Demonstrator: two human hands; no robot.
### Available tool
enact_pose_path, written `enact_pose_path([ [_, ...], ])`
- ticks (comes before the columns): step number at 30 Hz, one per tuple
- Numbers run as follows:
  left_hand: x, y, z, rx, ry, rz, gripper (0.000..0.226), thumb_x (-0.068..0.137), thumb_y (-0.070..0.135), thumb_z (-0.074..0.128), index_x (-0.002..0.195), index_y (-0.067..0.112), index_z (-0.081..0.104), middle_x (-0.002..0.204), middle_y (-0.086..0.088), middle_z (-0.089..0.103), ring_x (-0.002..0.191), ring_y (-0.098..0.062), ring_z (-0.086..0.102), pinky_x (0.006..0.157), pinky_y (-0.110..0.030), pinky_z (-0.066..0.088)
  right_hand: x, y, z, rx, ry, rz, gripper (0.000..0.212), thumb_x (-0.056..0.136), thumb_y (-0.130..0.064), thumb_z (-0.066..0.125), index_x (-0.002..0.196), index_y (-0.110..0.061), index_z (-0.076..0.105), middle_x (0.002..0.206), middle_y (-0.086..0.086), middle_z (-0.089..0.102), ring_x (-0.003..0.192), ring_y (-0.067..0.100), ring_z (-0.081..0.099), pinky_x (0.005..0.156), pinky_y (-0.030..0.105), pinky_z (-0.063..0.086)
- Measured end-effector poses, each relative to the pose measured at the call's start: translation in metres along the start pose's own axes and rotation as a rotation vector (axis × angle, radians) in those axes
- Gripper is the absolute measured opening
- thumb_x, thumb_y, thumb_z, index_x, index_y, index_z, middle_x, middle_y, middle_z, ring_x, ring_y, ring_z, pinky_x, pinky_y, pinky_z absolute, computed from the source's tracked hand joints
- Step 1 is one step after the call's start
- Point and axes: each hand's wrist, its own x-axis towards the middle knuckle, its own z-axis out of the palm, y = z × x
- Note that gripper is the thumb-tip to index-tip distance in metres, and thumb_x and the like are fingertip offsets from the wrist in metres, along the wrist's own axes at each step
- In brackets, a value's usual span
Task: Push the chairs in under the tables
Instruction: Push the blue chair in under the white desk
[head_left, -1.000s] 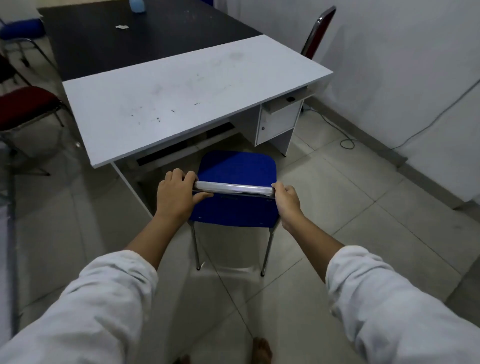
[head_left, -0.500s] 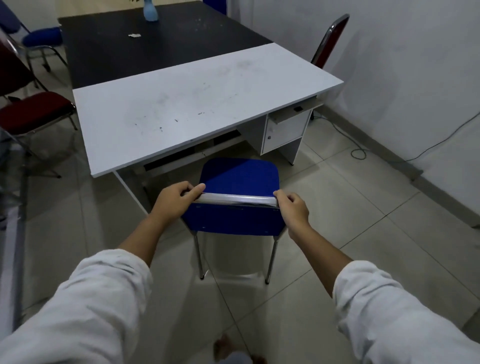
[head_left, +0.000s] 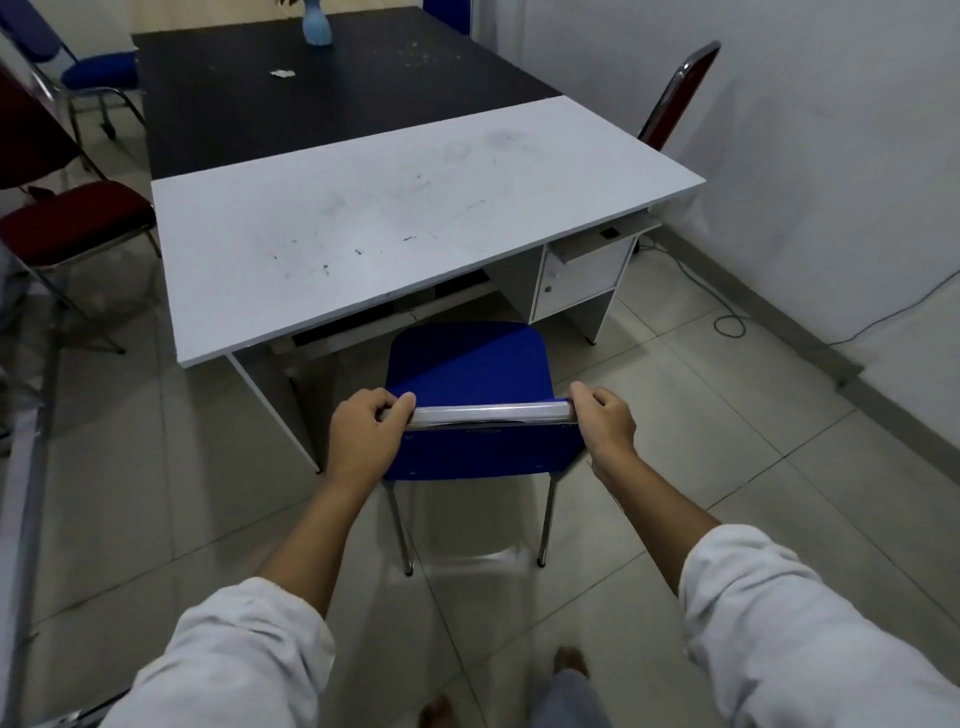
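Both hands (head_left: 366, 441) clenched around chair backrest (head_left: 488, 415)

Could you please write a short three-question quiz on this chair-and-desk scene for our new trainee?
1. True or false: both hands grip the metal top rail of the blue chair.
2. Which colour is the chair beside the white desk on its left? A) red B) green C) yellow
3. Fill in: the blue chair's seat is ____ tucked under the desk.

Key:
1. True: the left hand and right hand each hold one end of the rail.
2. A: the red chair.
3. Not yet; the whole seat shows in front of the desk edge.
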Motion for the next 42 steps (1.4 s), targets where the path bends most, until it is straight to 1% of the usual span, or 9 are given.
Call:
enact_pose_path([
  [9, 0.016, 0.020, 0.039, -0.087, 0.225, -0.146, 0.023, 0.086, 0.016, 0.058, 0.067, 0.004, 0.063, 0.071, -0.011, 0.062, 0.073, -0.027, 0.058, 0.066, -0.043, 0.048, 0.065, -0.028, -0.009, -0.072, -0.188, -0.054, 0.028, 0.088, -0.031, 0.054, 0.095, -0.005, 0.063, 0.088, 0.004, 0.062, 0.079, 0.014, 0.057, 0.057, 0.023, 0.043],
  [15, 0.031, 0.042, 0.074, -0.119, 0.353, -0.206, 0.024, 0.085, 0.022, 0.057, 0.064, 0.011, 0.062, 0.070, -0.004, 0.059, 0.072, -0.023, 0.057, 0.064, -0.039, 0.047, 0.118, -0.055, -0.013, -0.113, -0.271, -0.109, 0.019, 0.089, -0.027, 0.053, 0.079, -0.011, 0.058, 0.073, -0.002, 0.056, 0.070, 0.012, 0.052, 0.055, 0.024, 0.038],
  [18, 0.044, 0.050, 0.094, -0.098, 0.435, -0.339, 0.023, 0.078, 0.045, 0.054, 0.069, 0.026, 0.064, 0.089, 0.000, 0.062, 0.090, -0.022, 0.057, 0.078, -0.045, 0.053, 0.146, -0.070, -0.013, -0.133, -0.319, -0.138, 0.021, 0.089, -0.027, 0.053, 0.075, -0.012, 0.057, 0.071, -0.002, 0.055, 0.068, 0.011, 0.050, 0.054, 0.024, 0.036],
  [21, 0.054, 0.065, 0.113, -0.286, 0.488, -0.586, 0.031, 0.075, 0.049, 0.065, 0.095, 0.027, 0.060, 0.119, -0.002, 0.050, 0.105, -0.020, 0.052, 0.086, -0.041, 0.052, 0.171, -0.085, -0.017, -0.172, -0.343, -0.157, 0.022, 0.089, -0.028, 0.052, 0.083, -0.009, 0.061, 0.074, -0.001, 0.057, 0.069, 0.012, 0.051, 0.055, 0.025, 0.038],
  [24, 0.065, 0.080, 0.125, -0.509, 0.522, -0.610, 0.023, 0.078, 0.040, 0.069, 0.092, 0.026, 0.056, 0.109, -0.001, 0.057, 0.092, -0.018, 0.059, 0.075, -0.035, 0.055, 0.192, -0.093, -0.022, -0.196, -0.385, -0.157, 0.021, 0.089, -0.031, 0.052, 0.080, -0.014, 0.060, 0.077, 0.000, 0.058, 0.073, 0.014, 0.052, 0.058, 0.026, 0.040],
  [29, 0.081, 0.077, 0.123, -0.481, 0.633, -0.608, 0.014, 0.083, 0.028, 0.061, 0.072, 0.022, 0.055, 0.080, 0.003, 0.058, 0.075, -0.015, 0.053, 0.059, -0.027, 0.043, 0.197, -0.088, -0.019, -0.171, -0.437, -0.158, 0.024, 0.089, -0.034, 0.053, 0.083, -0.012, 0.061, 0.082, 0.002, 0.059, 0.073, 0.013, 0.053, 0.057, 0.026, 0.040],
  [34, 0.099, 0.061, 0.100, -0.456, 0.608, -0.595, 0.018, 0.083, 0.028, 0.059, 0.068, 0.019, 0.055, 0.076, 0.003, 0.056, 0.075, -0.015, 0.051, 0.067, -0.032, 0.045, 0.185, -0.086, -0.002, -0.102, -0.447, -0.142, 0.033, 0.090, -0.035, 0.053, 0.097, -0.003, 0.062, 0.090, 0.009, 0.063, 0.080, 0.018, 0.057, 0.064, 0.028, 0.042],
  [38, 0.118, 0.045, 0.075, -0.425, 0.571, -0.587, 0.018, 0.081, 0.029, 0.059, 0.066, 0.018, 0.056, 0.073, 0.002, 0.056, 0.076, -0.017, 0.051, 0.070, -0.037, 0.044, 0.176, -0.087, 0.020, -0.082, -0.449, -0.127, 0.034, 0.089, -0.036, 0.053, 0.094, -0.003, 0.060, 0.087, 0.010, 0.059, 0.078, 0.020, 0.052, 0.065, 0.031, 0.039],
  [42, 0.142, 0.029, 0.044, -0.403, 0.508, -0.562, 0.019, 0.083, 0.027, 0.060, 0.067, 0.017, 0.057, 0.072, 0.002, 0.054, 0.074, -0.014, 0.048, 0.064, -0.029, 0.038, 0.168, -0.091, 0.049, -0.063, -0.482, -0.111, 0.027, 0.090, -0.036, 0.052, 0.086, -0.010, 0.056, 0.085, 0.008, 0.056, 0.077, 0.020, 0.051, 0.062, 0.031, 0.037],
])
